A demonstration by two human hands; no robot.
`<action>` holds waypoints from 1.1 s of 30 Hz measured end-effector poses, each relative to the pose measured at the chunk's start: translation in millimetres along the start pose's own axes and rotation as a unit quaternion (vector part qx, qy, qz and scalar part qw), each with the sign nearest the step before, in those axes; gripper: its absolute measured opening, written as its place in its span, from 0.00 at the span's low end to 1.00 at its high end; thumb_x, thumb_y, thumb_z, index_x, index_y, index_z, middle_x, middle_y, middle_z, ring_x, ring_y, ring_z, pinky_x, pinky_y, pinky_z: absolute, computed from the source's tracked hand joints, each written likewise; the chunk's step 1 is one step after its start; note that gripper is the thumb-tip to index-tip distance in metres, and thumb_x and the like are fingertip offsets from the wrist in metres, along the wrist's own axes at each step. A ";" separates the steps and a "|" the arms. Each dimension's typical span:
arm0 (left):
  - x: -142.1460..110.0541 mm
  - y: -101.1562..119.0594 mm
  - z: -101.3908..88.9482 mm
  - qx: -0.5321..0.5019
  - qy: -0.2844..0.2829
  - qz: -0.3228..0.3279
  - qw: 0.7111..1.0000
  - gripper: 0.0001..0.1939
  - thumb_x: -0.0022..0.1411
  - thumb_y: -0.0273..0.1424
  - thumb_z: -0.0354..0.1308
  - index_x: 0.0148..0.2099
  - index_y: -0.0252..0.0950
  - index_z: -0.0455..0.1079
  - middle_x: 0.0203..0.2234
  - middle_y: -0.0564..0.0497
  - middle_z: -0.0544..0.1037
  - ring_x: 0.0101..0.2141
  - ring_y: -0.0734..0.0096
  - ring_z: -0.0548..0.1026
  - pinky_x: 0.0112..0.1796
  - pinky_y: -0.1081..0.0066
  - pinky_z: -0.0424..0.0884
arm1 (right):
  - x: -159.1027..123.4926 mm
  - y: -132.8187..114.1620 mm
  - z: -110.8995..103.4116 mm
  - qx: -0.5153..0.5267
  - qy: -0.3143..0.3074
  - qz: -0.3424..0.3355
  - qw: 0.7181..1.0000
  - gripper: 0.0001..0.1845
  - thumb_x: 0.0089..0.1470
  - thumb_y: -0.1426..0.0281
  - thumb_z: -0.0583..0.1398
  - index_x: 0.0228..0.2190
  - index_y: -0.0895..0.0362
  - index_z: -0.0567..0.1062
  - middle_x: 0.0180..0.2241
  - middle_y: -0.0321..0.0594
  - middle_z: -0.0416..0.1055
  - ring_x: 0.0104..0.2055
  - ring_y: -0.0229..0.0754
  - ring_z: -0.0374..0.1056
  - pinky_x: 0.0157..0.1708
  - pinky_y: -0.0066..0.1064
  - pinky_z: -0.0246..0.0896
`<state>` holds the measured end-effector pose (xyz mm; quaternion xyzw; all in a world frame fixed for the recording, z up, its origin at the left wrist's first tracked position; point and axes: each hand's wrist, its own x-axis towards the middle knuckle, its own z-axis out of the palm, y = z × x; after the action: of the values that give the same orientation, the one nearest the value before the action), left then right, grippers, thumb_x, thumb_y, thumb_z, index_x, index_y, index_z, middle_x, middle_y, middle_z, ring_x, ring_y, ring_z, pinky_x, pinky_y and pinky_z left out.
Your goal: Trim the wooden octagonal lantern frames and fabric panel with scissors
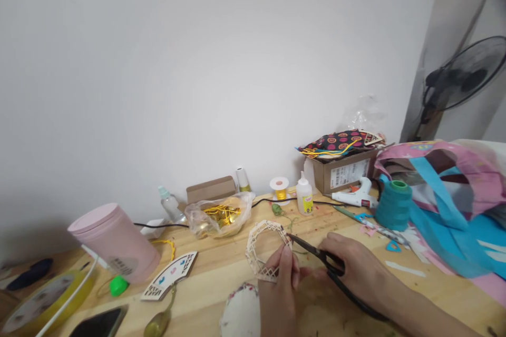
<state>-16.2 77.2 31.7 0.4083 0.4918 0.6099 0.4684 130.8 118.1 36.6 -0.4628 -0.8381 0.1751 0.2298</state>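
Left hand (283, 271), one: pinching a pale lattice ring (251, 253) by its near-right edge. Right hand (351, 260), one: gripping black scissors (316, 254), tips at the ring's right rim; contact cannot be told. Hazard: a slipping blade could snap a thin strut or nick the left fingertips just beside. Glue bottle (304, 199), one, upright beyond both hands: a tug on the black cord (265, 199) near it might topple it.
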 end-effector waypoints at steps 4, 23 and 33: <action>-1.2 -2.6 -0.7 -0.045 0.018 -0.021 0.999 0.15 0.55 0.39 0.50 0.21 0.35 0.60 0.14 0.59 0.55 0.20 0.77 0.60 0.31 0.72 0.67 | -0.4 1.6 -4.5 -0.023 0.013 0.015 1.000 0.11 0.41 0.61 0.60 0.23 0.54 0.66 0.25 0.34 0.63 0.25 0.38 0.60 0.23 0.26 0.51; -0.8 -3.9 0.6 -0.029 -0.003 -0.005 1.000 0.18 0.57 0.39 0.48 0.19 0.36 0.56 0.13 0.60 0.54 0.18 0.78 0.55 0.29 0.71 0.68 | -1.5 -3.6 10.2 -0.151 0.026 -0.018 0.988 0.08 0.51 0.65 0.54 0.26 0.55 0.69 0.28 0.39 0.68 0.26 0.40 0.67 0.23 0.27 0.56; -3.0 1.0 7.1 -0.037 0.012 -0.024 0.999 0.18 0.53 0.41 0.52 0.18 0.35 0.59 0.12 0.60 0.55 0.17 0.79 0.55 0.28 0.72 0.67 | -3.4 0.5 17.0 -0.145 0.022 0.001 0.989 0.11 0.52 0.68 0.51 0.24 0.56 0.69 0.25 0.40 0.69 0.25 0.40 0.67 0.22 0.26 0.52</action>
<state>-8.9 75.8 33.9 0.3717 0.4844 0.6206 0.4921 123.4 114.1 21.4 -0.4957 -0.8491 0.0415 0.1780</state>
